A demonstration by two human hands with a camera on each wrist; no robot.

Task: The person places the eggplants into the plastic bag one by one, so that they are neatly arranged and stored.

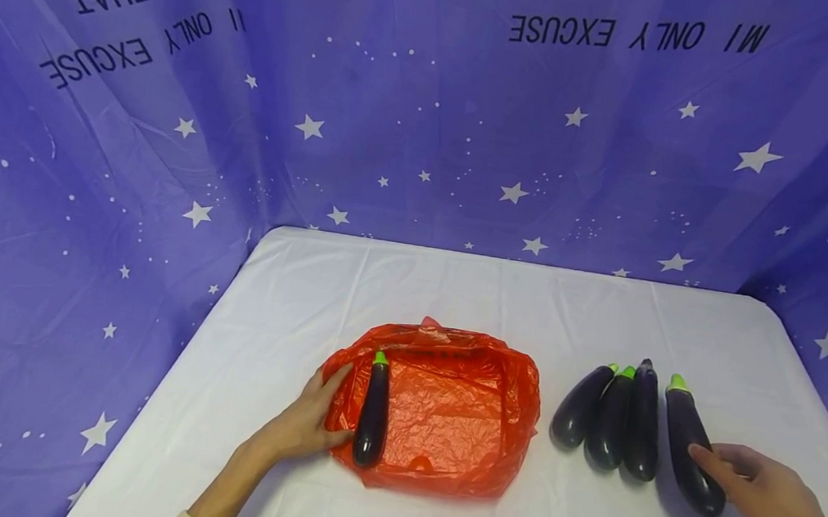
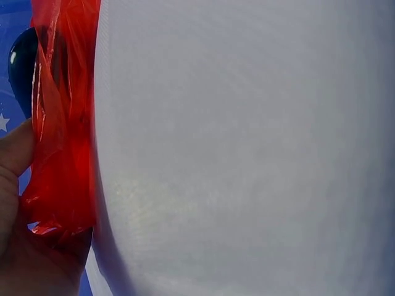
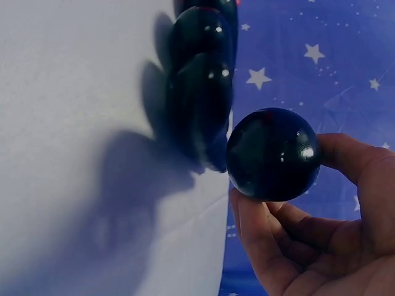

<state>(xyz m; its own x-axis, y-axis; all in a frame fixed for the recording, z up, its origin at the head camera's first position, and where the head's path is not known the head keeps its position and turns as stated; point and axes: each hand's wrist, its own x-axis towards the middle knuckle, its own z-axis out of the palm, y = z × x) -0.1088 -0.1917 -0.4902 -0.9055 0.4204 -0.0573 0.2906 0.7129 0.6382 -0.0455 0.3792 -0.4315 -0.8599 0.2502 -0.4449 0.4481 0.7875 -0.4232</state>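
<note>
My right hand (image 1: 770, 495) grips a dark purple eggplant (image 1: 689, 447) with a green cap between thumb and fingers. In the right wrist view, the rounded end of this held eggplant (image 3: 273, 155) faces the camera, off the white cloth. My left hand (image 1: 308, 413) holds the left side of an open red plastic bag (image 1: 444, 425), and its thumb (image 2: 15, 151) shows beside the bag's wall in the left wrist view. One eggplant (image 1: 373, 411) lies inside the bag, along its left side, close to the left thumb.
Three more eggplants lie side by side between the bag and my right hand, the middle one (image 1: 610, 423) touching or nearly touching its neighbours. A white cloth (image 1: 412, 279) covers the table. Purple star-printed curtains (image 1: 424, 144) enclose the back and sides.
</note>
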